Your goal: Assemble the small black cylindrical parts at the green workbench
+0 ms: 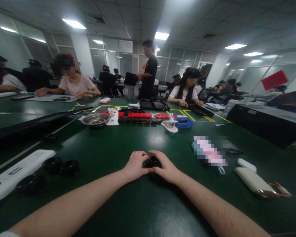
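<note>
Near the middle of the green table (148, 204), both of my hands close round a small, glossy black round part (154, 160). My left hand (137, 165) curls its fingers and thumb against the left side. From the right, my right hand (165, 167) grips it between thumb and fingers. The fingers cover much of the part, so its exact kind is unclear. To the left sit three more black round parts, one (51, 164) beside another (69, 168), and a larger-looking one (31, 183) closer to me.
A long white panel (37, 159) lies at left. Ahead are a metal bowl (95, 121) of small pieces, white clamp-like holders (112, 118), a red strip (139, 115) and a blue bin (185, 123). A power bank (255, 182) and a black case (266, 123) stand right. People sit across.
</note>
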Demonstrator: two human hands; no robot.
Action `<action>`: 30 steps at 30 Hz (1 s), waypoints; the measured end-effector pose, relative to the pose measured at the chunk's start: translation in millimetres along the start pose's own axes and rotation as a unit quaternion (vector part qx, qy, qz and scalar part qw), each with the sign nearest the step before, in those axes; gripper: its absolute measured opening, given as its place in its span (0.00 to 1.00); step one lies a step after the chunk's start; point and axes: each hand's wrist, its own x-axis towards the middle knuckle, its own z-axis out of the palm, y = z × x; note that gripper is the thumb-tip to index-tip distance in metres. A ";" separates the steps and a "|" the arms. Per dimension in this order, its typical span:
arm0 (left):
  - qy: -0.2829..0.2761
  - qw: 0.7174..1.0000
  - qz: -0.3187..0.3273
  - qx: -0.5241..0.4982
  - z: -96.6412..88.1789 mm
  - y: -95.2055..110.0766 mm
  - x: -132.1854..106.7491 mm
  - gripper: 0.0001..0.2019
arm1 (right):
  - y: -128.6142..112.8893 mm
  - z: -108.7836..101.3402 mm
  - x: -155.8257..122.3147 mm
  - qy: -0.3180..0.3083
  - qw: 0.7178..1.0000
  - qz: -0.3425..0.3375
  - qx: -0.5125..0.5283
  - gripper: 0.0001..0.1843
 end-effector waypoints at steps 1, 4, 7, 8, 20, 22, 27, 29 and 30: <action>-0.001 1.000 0.001 0.000 -0.3 0.2 -0.1 0.16 | 0.7 0.5 -0.6 0.012 1.000 0.017 -0.002 0.25; 0.001 1.000 0.001 0.002 -0.9 0.8 -0.4 0.16 | 2.6 1.5 -0.5 0.065 0.995 0.068 -0.030 0.22; 0.004 1.000 0.000 0.000 -0.7 0.8 -0.2 0.16 | 2.8 0.4 1.6 0.085 0.993 0.060 -0.047 0.11; 0.003 1.000 0.000 -0.002 -0.6 0.6 0.0 0.17 | 2.4 -0.3 2.2 0.081 0.995 0.045 -0.041 0.08; -0.005 1.000 -0.010 -0.018 -0.7 1.4 1.0 0.15 | 4.6 3.3 2.9 0.093 0.991 0.086 -0.041 0.15; -0.007 1.000 -0.011 -0.020 0.0 0.7 1.0 0.15 | 1.9 1.7 3.8 0.081 0.994 0.065 -0.047 0.10; -0.005 1.000 -0.009 -0.016 0.6 -0.1 1.0 0.17 | -2.9 -1.8 1.5 0.025 1.000 -0.006 0.006 0.21; -0.006 1.000 -0.010 -0.013 0.3 0.5 0.9 0.16 | -1.0 -0.5 0.4 0.033 0.999 0.017 0.004 0.24; -0.006 1.000 -0.010 -0.011 0.0 0.9 0.8 0.16 | 0.4 0.6 0.2 0.043 0.998 0.035 -0.003 0.24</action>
